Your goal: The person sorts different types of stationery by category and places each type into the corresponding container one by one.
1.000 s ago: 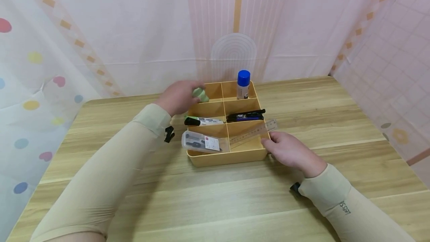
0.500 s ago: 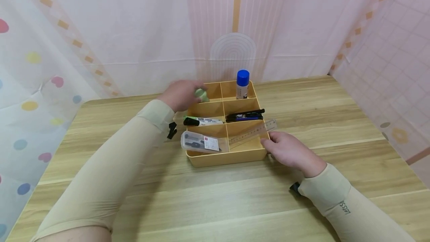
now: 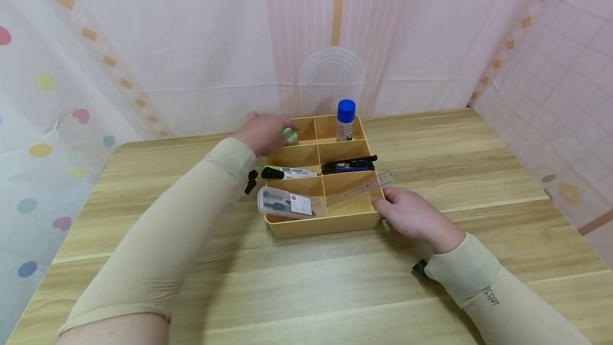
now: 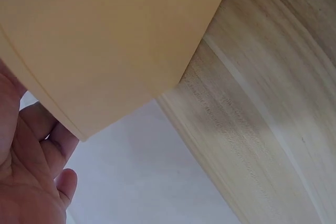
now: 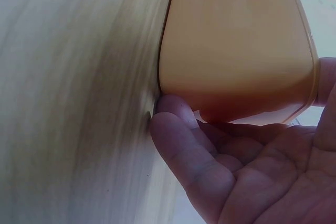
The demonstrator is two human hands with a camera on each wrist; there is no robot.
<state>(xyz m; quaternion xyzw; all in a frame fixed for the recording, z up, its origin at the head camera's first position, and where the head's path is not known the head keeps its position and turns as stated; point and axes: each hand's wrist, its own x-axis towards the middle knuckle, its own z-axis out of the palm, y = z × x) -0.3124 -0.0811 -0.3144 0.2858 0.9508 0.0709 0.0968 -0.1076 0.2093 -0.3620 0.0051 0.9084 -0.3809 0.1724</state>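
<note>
A yellow-orange desk organizer (image 3: 325, 226) with several compartments sits on the wooden table. At its back left compartment, my left hand (image 3: 265, 132) holds a small pale green object (image 3: 290, 136), mostly covered by the fingers; its kind is unclear. In the left wrist view, the fingers (image 4: 39, 150) lie beyond the organizer's rim and the green object is out of sight. My right hand (image 3: 412, 214) grips the organizer's front right side, thumb over the rim and fingers against the outer wall (image 5: 236, 40).
Inside the organizer are a blue-capped glue bottle (image 3: 345, 120), black pens (image 3: 349, 165), markers (image 3: 289, 173), a clear ruler (image 3: 359, 188) and a plastic compass case (image 3: 289, 203). The ruler and case stick out past the rim. A patterned cloth (image 3: 215, 41) hangs behind the table (image 3: 297, 286).
My left hand has shifted slightly to the right over the back left compartment, with the green object between its fingers. My right hand and the organizer have stayed in place.
</note>
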